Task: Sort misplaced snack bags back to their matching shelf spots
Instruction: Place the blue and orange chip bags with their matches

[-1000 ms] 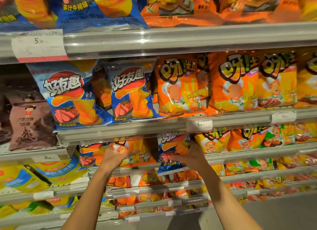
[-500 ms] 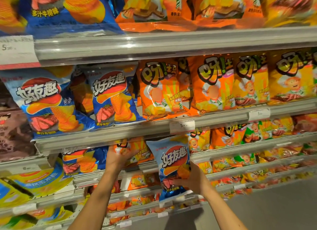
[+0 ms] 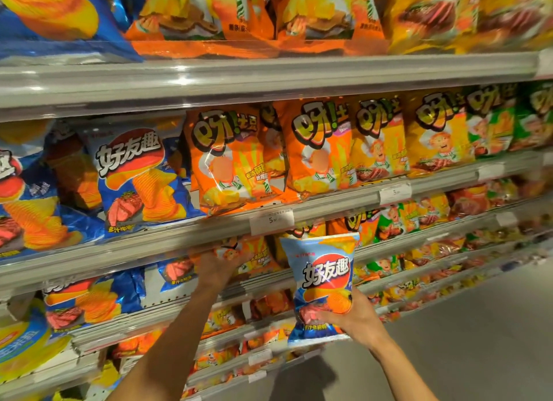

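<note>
My right hand (image 3: 357, 321) grips the lower part of a small blue chip bag (image 3: 324, 278), held upright in front of the shelves and clear of them. My left hand (image 3: 217, 264) reaches up under the shelf lip and holds a small orange snack bag (image 3: 254, 255) that stands in the third shelf row. To the left on that same row lie matching small blue bags (image 3: 89, 299). Larger blue bags (image 3: 140, 179) stand on the shelf above.
Orange bags (image 3: 230, 161) fill the middle shelf, with yellow and green ones (image 3: 490, 122) further right. A price tag (image 3: 271, 220) sits on the shelf rail just above my hands. Lower shelves hold several small bags. Grey floor (image 3: 478, 326) lies to the right.
My right hand has pulled the blue bag out of the orange row and down toward me. The view has shifted right. My left hand stays on the orange bag.
</note>
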### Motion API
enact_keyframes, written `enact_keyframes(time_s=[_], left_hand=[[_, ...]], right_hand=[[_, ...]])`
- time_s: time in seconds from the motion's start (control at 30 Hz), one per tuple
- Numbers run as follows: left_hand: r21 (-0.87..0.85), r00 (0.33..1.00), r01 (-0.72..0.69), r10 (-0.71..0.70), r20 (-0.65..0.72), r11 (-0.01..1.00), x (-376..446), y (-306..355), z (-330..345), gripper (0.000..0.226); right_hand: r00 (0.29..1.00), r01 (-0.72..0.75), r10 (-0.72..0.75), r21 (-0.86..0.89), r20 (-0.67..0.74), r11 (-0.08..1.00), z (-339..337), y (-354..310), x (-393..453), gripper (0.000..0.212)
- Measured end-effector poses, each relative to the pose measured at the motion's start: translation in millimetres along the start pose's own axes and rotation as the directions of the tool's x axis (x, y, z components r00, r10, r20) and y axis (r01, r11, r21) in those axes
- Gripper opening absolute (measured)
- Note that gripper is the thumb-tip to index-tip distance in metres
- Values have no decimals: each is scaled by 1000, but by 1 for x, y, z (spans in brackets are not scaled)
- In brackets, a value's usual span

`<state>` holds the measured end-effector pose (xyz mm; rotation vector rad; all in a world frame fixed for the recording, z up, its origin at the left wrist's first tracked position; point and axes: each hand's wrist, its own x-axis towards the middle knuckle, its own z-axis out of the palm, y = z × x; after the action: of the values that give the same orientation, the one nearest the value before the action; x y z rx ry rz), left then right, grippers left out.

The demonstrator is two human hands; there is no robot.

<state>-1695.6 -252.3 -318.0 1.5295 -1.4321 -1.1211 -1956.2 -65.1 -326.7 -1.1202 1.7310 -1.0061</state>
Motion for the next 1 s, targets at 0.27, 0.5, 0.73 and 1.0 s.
enact_keyframes(time_s=[0.27, 0.5, 0.73, 1.0], left_hand=[[79, 994, 29, -37, 103, 996, 8, -16, 14, 62], [340, 985, -35, -25, 169, 940, -19, -22, -15, 68], [654, 972, -136, 228, -58, 744, -72, -54, -87, 20], [745, 958, -198, 286, 10, 637, -98, -86, -140, 59]], right_hand=[[1000, -1, 1, -7, -25, 1000, -8, 2, -9, 69], [982, 150, -138, -87, 130, 985, 38, -28, -2, 46], [931, 131, -113, -29, 348, 991, 127, -68, 13, 65], [962, 139, -135, 0, 239, 990, 217, -126, 64, 40]])
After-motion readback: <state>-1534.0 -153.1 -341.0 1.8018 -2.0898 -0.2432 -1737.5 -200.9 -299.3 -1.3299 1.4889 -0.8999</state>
